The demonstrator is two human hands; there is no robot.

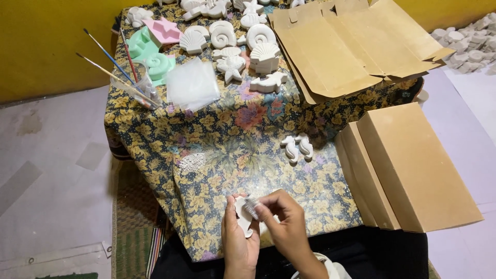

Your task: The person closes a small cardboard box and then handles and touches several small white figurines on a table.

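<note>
At the near edge of the floral table [222, 129], the left hand [238, 243] curls its fingers around a white plaster figure [243, 216]. The right hand [281, 222] pinches a small grey scrap [251, 206] against it. Farther right lie two seahorses [297, 147] beside closed boxes [408, 165]. Far off sit shells [243, 44], moulds [152, 49] and brushes [116, 70].

My left hand [238, 238] holds a white plaster figure [243, 217] over the flowered worktop [227, 150], while my right hand [281, 222] presses a small grey piece [251, 207] against it. Two white seahorses [297, 147] lie just beyond, beside closed brown boxes [413, 165].
</note>
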